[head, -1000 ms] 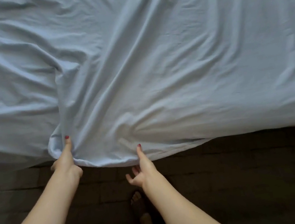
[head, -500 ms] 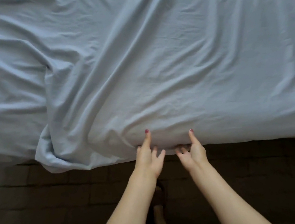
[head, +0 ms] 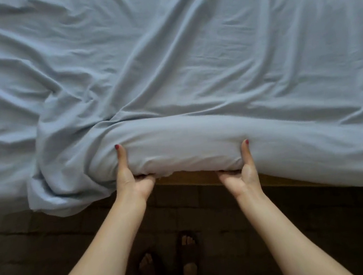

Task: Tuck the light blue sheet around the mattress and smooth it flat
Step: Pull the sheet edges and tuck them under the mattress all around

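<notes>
The light blue sheet [head: 187,55] covers the whole mattress and is full of creases. My left hand [head: 130,179] and my right hand [head: 242,173] grip the near edge of the mattress [head: 182,151] through the sheet, thumbs on top and fingers curled underneath. Between them that edge is raised, and a strip of yellow-brown bed base [head: 193,178] shows below it. Left of my left hand a loose bunch of sheet [head: 53,195] hangs over the side.
Dark tiled floor [head: 51,248] runs along the near side of the bed. My two feet in sandals [head: 171,269] stand on it just below the hands.
Both hands have moved right along the bed edge, spread apart and closed under the mattress edge, lifting it. The yellow-brown base has come into sight.
</notes>
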